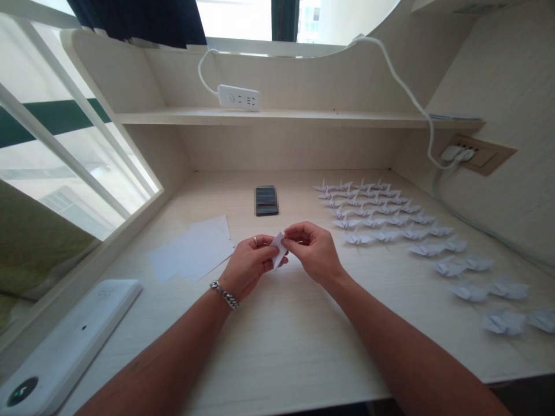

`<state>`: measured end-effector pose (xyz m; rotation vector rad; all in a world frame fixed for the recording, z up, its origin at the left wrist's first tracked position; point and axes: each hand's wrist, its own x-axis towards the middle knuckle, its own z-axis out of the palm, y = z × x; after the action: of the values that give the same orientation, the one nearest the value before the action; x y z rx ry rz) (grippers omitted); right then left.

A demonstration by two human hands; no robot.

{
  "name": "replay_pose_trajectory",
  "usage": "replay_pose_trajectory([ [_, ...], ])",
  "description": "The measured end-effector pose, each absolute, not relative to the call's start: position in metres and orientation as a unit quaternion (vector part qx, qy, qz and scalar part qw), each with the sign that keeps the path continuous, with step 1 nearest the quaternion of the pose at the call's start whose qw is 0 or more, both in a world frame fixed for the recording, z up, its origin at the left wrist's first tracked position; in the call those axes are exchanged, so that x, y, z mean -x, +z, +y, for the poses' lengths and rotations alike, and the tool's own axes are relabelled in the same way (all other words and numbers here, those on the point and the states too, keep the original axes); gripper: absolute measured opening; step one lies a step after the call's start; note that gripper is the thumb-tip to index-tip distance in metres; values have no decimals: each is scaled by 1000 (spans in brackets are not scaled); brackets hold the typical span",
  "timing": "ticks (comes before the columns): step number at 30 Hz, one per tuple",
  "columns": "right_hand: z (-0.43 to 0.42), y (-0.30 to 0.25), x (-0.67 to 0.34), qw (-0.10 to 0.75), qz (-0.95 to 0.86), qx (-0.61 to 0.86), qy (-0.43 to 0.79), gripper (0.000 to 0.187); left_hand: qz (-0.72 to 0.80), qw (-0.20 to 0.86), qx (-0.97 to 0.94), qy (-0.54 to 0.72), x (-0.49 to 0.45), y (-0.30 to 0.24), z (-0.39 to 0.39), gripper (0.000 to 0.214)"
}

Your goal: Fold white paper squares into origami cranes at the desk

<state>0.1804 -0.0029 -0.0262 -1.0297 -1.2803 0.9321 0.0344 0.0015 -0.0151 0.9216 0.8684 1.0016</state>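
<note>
Both my hands meet above the middle of the pale wooden desk (286,335), pinching one small folded piece of white paper (278,250). My left hand (248,266), with a ring and a metal wrist chain, grips the paper's left side. My right hand (313,248) is closed on its upper right edge. To the left lies a loose stack of flat white paper sheets (193,250). Several finished white paper cranes (390,216) stand in rows on the right half of the desk.
A dark phone (266,201) lies behind my hands. A white flat device (65,346) sits at the near left edge. A power strip (239,97) rests on the shelf, and a white cable (403,86) runs to a wall socket (470,153) at right. Window at left.
</note>
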Motion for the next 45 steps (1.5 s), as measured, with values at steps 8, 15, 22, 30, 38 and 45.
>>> replay_pose_trajectory([
  [8, -4, -26, -181, 580, -568, 444, 380, 11, 412, 659, -453, 437, -36, -12, 0, 8],
  [15, -5, -26, -181, 576, -574, 438, 384, 9, 442, 622, -482, 430, -36, -12, 0, 7],
  [22, -8, -25, -178, 581, -553, 403, 442, 16, 477, 576, -492, 445, -36, -14, 0, 12],
  [30, -11, -25, -175, 578, -562, 381, 453, 22, 518, 487, -537, 453, -34, -16, 1, 17],
  [38, -13, -25, -171, 593, -566, 401, 408, 24, 543, 385, -596, 450, -33, -11, -2, 13],
  [45, -12, -26, -171, 604, -562, 414, 384, 21, 538, 408, -600, 429, -34, -14, -2, 14],
])
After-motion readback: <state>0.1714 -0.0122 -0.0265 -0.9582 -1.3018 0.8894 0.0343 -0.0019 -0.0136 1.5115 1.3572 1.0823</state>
